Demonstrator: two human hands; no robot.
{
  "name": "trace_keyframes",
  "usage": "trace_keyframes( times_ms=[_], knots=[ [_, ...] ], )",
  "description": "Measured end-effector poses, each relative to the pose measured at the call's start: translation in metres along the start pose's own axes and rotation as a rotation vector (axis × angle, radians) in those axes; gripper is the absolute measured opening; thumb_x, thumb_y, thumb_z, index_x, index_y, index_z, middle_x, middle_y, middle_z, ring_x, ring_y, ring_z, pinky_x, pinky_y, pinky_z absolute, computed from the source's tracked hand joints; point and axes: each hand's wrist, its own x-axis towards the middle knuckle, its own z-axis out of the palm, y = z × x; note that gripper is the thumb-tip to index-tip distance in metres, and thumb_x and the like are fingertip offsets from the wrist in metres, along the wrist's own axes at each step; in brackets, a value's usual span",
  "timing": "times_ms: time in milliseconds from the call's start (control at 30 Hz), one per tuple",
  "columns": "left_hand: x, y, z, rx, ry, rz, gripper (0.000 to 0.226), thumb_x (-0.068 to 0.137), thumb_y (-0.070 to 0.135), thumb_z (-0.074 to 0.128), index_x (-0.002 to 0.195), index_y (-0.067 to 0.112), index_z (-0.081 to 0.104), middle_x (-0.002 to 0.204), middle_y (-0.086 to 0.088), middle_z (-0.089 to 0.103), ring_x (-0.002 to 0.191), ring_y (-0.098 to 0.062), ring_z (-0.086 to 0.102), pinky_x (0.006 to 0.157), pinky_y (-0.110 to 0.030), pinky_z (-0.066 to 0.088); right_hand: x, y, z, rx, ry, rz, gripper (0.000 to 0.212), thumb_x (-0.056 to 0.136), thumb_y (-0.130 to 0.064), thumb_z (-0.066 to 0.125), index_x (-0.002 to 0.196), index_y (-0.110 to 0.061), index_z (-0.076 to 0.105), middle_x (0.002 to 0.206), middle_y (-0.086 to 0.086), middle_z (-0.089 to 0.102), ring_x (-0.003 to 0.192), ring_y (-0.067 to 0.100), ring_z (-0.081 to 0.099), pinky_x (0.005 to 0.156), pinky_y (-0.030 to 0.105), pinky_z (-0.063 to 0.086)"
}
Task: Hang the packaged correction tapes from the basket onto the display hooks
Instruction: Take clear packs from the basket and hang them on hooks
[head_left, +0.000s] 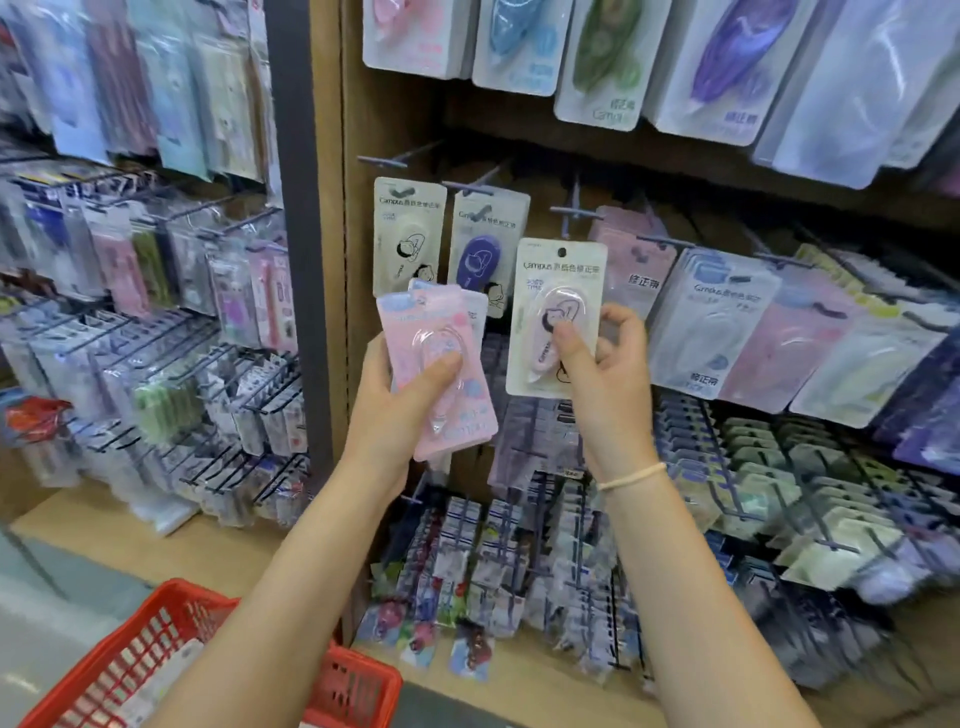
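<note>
My left hand (396, 410) grips a small stack of pink packaged correction tapes (434, 364), thumb across the front blister. My right hand (605, 364) pinches a single cream-carded correction tape (550, 291) upright, its hang hole at the top, just below and left of a bare display hook (571, 210). Two packaged tapes hang to the left on the board: a cream one (408, 234) and one with a purple tape (485, 244). Another bare hook (384, 161) sticks out above them. The red basket (156, 644) sits at the bottom left, partly behind my left forearm.
Rows of packaged correction tapes (727, 322) hang to the right and above (597, 57) on the brown board. Smaller packs (467, 561) fill the lower hooks. A wire rack (156, 338) of other stationery stands at the left, behind a dark post (296, 208).
</note>
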Motion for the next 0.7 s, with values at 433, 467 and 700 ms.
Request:
trace_keyframes(
  times_ms=[433,467,700],
  knots=[
    [0.015,-0.006,0.008,0.021,-0.057,-0.012,0.073,0.077,0.034,0.078,0.143,0.021,0.049,0.132,-0.002,0.067,0.114,-0.018,0.070,0.093,-0.042,0.060,0.021,0.006,0.009,-0.064,0.111,-0.079,0.025,0.094,-0.021,0.070,0.105,-0.025,0.048,0.104,0.010,0.073,0.082,0.010,0.071,0.069,0.023,0.053],
    [0.014,-0.006,0.007,0.020,-0.059,-0.015,0.071,0.077,0.033,0.078,0.142,0.022,0.050,0.131,-0.002,0.068,0.114,-0.018,0.071,0.092,-0.042,0.060,0.021,0.006,0.008,-0.075,0.117,-0.083,0.025,0.094,-0.023,0.071,0.103,-0.026,0.048,0.103,0.008,0.073,0.083,0.011,0.071,0.071,0.025,0.054],
    [0.011,-0.005,0.005,-0.007,-0.085,-0.034,0.070,0.075,0.034,0.080,0.138,0.022,0.052,0.131,-0.002,0.068,0.114,-0.019,0.070,0.091,-0.042,0.061,0.033,0.008,0.012,-0.147,0.143,-0.050,0.027,0.094,-0.025,0.071,0.106,-0.023,0.047,0.106,0.006,0.072,0.088,0.009,0.071,0.071,0.021,0.054]
  ],
)
